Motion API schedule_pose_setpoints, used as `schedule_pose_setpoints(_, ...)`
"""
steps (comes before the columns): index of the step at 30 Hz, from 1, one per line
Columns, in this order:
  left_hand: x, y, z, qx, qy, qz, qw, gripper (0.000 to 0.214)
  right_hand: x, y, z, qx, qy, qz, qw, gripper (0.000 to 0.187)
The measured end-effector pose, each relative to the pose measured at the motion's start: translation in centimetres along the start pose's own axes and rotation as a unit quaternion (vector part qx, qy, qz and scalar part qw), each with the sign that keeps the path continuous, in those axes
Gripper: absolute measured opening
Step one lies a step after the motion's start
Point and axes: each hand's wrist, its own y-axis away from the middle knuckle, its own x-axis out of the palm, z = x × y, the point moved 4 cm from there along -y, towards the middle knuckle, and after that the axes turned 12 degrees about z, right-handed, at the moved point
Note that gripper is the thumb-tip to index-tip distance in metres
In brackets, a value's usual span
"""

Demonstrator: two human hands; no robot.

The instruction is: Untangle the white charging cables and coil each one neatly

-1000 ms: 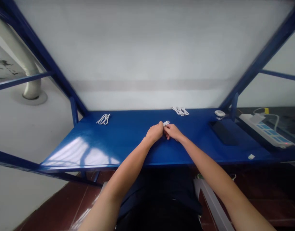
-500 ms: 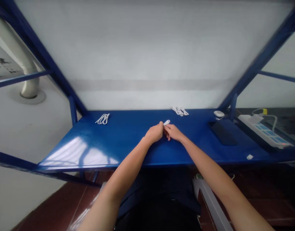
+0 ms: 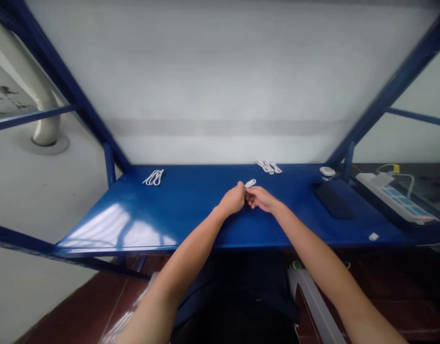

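Observation:
My left hand (image 3: 233,200) and my right hand (image 3: 259,198) meet over the middle of the blue shelf (image 3: 177,210). Both are closed in a pinch on a small white cable (image 3: 250,183), whose loop sticks out just beyond the fingers. A coiled white cable (image 3: 154,177) lies at the shelf's far left. A small bundle of white cables (image 3: 269,166) lies at the back, right of centre.
A dark flat phone-like slab (image 3: 332,199) and a small white round object (image 3: 327,171) sit at the right end. A little white piece (image 3: 373,236) lies near the front right edge. A power strip (image 3: 399,199) rests beyond the blue post (image 3: 347,160). A white wall backs the shelf.
The cable's loop has risen slightly and my right hand's fingers have shifted on it. The view has drifted a little; both hands stay together at mid-shelf.

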Motion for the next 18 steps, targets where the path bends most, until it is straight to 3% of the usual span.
schedule_pose_setpoints(12, 0.1, -0.5, 0.9, 0.038, 0.126, -0.045, 0.990, 0.007, -0.7, -0.5, -0.1, -0.061, 0.047, -0.054, 0.996, 0.030)
schedule_pose_setpoints(15, 0.2, -1.0, 1.2, 0.029, 0.258, -0.059, 0.964, 0.002, -0.7, -0.5, 0.3, -0.098, 0.083, -0.061, 0.990, 0.032)
schedule_pose_setpoints(18, 0.6, -1.3, 1.5, -0.036, 0.400, -0.009, 0.916, 0.002, -0.5, -0.4, 0.5, -0.123, 0.136, -0.056, 0.981, 0.034)
